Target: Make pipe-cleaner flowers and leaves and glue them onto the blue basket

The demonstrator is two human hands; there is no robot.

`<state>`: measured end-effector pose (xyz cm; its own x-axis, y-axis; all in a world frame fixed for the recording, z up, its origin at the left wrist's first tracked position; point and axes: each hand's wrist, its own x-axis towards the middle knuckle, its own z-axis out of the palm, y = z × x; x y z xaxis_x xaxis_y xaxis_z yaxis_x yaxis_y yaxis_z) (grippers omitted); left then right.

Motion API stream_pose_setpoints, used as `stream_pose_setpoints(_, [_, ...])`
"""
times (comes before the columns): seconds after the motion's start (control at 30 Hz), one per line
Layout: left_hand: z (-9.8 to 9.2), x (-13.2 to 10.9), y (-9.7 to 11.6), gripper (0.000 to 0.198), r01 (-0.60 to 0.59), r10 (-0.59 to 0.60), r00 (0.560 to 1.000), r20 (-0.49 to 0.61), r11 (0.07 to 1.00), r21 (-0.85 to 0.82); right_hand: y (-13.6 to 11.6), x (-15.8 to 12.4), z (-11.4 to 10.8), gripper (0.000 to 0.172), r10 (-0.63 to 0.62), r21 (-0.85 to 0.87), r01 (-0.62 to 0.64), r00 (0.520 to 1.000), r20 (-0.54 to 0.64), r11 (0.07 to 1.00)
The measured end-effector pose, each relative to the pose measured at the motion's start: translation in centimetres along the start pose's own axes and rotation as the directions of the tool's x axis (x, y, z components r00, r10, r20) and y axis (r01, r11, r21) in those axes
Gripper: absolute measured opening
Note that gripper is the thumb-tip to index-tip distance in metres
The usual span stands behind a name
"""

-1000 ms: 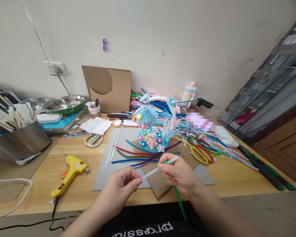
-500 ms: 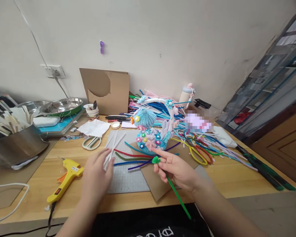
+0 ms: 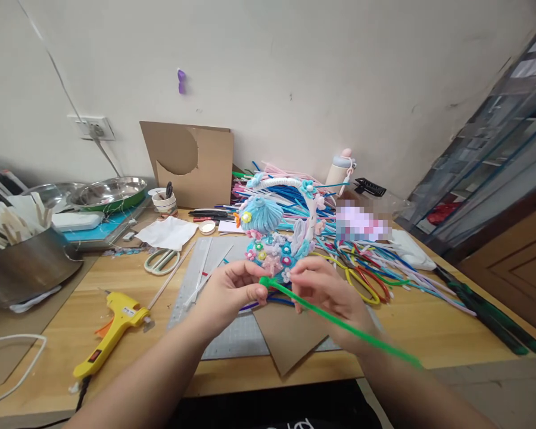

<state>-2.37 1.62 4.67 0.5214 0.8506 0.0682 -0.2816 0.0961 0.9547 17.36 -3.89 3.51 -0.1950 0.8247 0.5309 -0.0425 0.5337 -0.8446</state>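
Both hands meet over the grey cutting mat (image 3: 223, 339). My left hand (image 3: 230, 293) pinches the coiled end of a green pipe cleaner (image 3: 339, 322). My right hand (image 3: 328, 293) grips the same green stem a little further along, and the stem runs down to the right past my wrist. Just behind the hands stands a blue pipe-cleaner craft (image 3: 272, 235) decked with small flowers, on a brown cardboard piece (image 3: 286, 339). Several loose coloured stems lie under the hands.
A yellow glue gun (image 3: 109, 328) lies at the left, scissors (image 3: 161, 260) and white sticks (image 3: 203, 268) beyond it. A metal pot (image 3: 27, 265) and steel bowls (image 3: 109, 192) stand far left. A heap of coloured pipe cleaners (image 3: 366, 262) spreads at the right, cardboard (image 3: 192, 161) against the wall.
My left hand put the white stick down on the mat, then came back to pinch the green stem's coiled tip. The right hand turned the stem so it points down-right.
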Motion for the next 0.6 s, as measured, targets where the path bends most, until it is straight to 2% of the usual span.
stream_pose_setpoints(0.07, [-0.2, 0.5, -0.8, 0.028, 0.012, -0.012, 1.0, -0.002, 0.999, -0.047, -0.2, -0.6, -0.1, 0.025, -0.093, -0.017, 0.094, 0.994, 0.054, 0.995])
stream_pose_setpoints(0.17, [-0.7, 0.9, -2.0, 0.029, 0.066, -0.07, 0.997, -0.016, 0.984, -0.167, -0.8, -0.5, -0.1, 0.025, -0.092, 0.163, 0.073, 0.989, 0.113, 0.984])
stream_pose_setpoints(0.27, [-1.3, 1.1, -2.9, 0.028, 0.182, -0.198, 0.98, -0.019, 0.932, -0.312, -1.4, 1.0, -0.5, 0.025, -0.045, 0.33, -0.004, 0.989, 0.141, 0.944])
stream_pose_setpoints(0.37, [-1.9, 1.2, -3.2, 0.029, 0.255, -0.277, 0.961, -0.009, 0.895, -0.365, -1.3, 2.8, -1.2, 0.025, 0.038, 0.367, -0.119, 0.974, 0.222, 0.922])
stream_pose_setpoints(0.47, [-2.0, 1.2, -3.1, 0.031, 0.247, -0.283, 0.958, -0.057, 0.906, -0.343, -0.7, 3.5, -1.9, 0.028, 0.167, 0.36, -0.277, 0.937, 0.306, 0.891])
stream_pose_setpoints(0.6, [-1.9, 1.3, -3.2, 0.03, 0.206, -0.25, 0.958, -0.139, 0.94, -0.271, 0.1, 2.8, -2.5, 0.034, 0.294, 0.377, -0.413, 0.895, 0.335, 0.829])
